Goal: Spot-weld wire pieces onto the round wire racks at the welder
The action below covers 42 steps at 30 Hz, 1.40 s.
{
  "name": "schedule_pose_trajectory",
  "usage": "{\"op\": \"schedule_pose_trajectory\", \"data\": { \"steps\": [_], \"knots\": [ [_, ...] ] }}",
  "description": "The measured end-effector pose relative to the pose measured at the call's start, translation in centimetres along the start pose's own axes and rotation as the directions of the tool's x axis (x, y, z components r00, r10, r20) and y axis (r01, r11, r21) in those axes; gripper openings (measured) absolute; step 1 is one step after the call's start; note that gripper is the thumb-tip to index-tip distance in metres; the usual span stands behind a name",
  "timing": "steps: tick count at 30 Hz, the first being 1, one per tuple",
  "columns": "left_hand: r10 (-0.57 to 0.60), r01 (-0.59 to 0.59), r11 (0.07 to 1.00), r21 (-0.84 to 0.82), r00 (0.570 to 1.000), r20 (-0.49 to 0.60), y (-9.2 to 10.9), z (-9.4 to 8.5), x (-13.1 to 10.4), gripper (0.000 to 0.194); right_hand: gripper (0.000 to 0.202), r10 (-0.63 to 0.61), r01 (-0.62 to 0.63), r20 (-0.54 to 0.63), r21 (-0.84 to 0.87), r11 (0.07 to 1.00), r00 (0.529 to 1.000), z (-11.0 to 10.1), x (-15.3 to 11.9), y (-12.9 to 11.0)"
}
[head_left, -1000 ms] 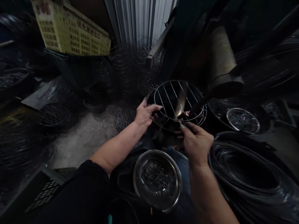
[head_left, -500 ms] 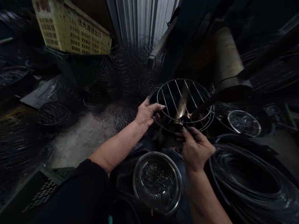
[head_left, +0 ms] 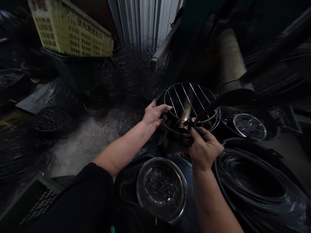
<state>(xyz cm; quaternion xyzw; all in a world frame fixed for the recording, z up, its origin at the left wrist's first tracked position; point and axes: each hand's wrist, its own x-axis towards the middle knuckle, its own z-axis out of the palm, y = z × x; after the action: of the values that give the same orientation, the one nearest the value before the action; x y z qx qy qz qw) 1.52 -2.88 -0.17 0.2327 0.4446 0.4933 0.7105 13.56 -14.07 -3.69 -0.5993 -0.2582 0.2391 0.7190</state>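
My left hand [head_left: 155,116] grips a round wire rack [head_left: 180,102] by its left rim, thumb on top and fingers underneath. The rack has two rings and several parallel cross bars, and it is held roughly level. At its near rim my right hand [head_left: 205,147] is closed in a pinch; what lies between thumb and fingers is too small to make out. A brass-coloured rod [head_left: 185,113] shows beneath the rack. From the right, a dark bar reaches to a coppery tip [head_left: 193,119] by the near rim. Below my hands, a steel bowl [head_left: 139,184] holds short wire pieces.
A thick metal cylinder [head_left: 232,61] hangs at the upper right. Coiled wire [head_left: 257,197] lies at the lower right, near another round metal dish [head_left: 263,131]. A yellow crate [head_left: 73,35] stands at the back left. Wire racks are piled on the floor [head_left: 80,145].
The view has shifted slightly, so the surroundings sit a little further left. The rack has tilted or turned slightly, and both hands keep their places at its rim.
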Motion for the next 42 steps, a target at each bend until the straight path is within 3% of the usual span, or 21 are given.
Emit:
{"op": "schedule_pose_trajectory", "data": {
  "steps": [8,15,19,22,24,26,28,29,31,34,38,40,42],
  "knots": [
    [-0.016,0.017,1.000,0.009,0.999,-0.046,0.2,0.4,0.2,0.075,0.022,0.040,-0.040,0.006,0.014,0.999,0.999,0.2,0.2,0.0],
    [-0.004,0.005,0.999,0.043,1.000,-0.020,-0.4,0.0,0.4,0.073,0.018,0.001,0.000,0.024,-0.036,0.999,1.000,0.2,0.5,-0.2],
    [-0.004,0.007,0.991,0.134,1.000,-0.025,-0.1,-0.1,1.1,0.042,0.013,-0.107,0.118,0.076,-0.158,0.980,0.991,-1.3,-0.4,-0.6],
    [-0.019,0.018,0.975,0.224,1.000,0.005,0.9,-0.1,2.6,0.021,0.017,-0.201,0.248,0.164,-0.362,0.898,0.966,-3.7,-2.6,-0.1],
    [-0.042,0.026,0.962,0.273,0.998,0.053,1.6,-0.2,3.8,0.019,0.014,-0.091,0.350,0.441,-0.552,0.757,0.893,-5.3,-4.7,0.8],
    [-0.073,0.041,0.953,0.301,0.993,0.096,2.1,-0.2,4.5,0.019,0.024,0.253,0.480,0.682,-0.685,0.548,0.686,-6.3,-7.0,2.1],
    [-0.090,0.052,0.952,0.301,0.990,0.113,2.3,-0.3,4.5,0.018,0.035,0.534,0.615,0.678,-0.717,0.329,0.505,-6.5,-9.0,3.2],
    [-0.084,0.052,0.957,0.286,0.991,0.102,2.3,-0.4,4.3,0.018,0.035,0.611,0.666,0.648,-0.703,0.251,0.454,-6.4,-9.7,3.7],
    [-0.056,0.042,0.972,0.233,0.997,0.052,2.2,-0.7,3.5,0.020,0.031,0.673,0.723,0.626,-0.663,0.194,0.393,-6.0,-10.5,4.2],
    [-0.027,0.030,0.990,0.135,0.999,-0.022,1.8,-1.2,2.0,0.027,0.028,0.662,0.718,0.654,-0.651,0.244,0.368,-5.9,-10.2,4.0],
    [-0.004,0.006,0.999,0.047,0.999,-0.050,0.9,-1.7,0.6,0.036,0.030,0.600,0.566,0.705,-0.689,0.452,0.379,-7.0,-8.8,3.2],
    [0.017,-0.015,1.000,0.026,0.999,-0.043,0.4,-1.8,0.1,0.036,0.027,0.560,0.407,0.715,-0.699,0.588,0.419,-7.8,-8.2,2.8],
    [0.035,-0.034,0.999,0.016,0.999,-0.021,0.0,-1.7,-0.4,0.036,0.022,0.497,0.226,0.712,-0.658,0.718,0.496,-8.4,-7.2,2.2]
  ]
}}
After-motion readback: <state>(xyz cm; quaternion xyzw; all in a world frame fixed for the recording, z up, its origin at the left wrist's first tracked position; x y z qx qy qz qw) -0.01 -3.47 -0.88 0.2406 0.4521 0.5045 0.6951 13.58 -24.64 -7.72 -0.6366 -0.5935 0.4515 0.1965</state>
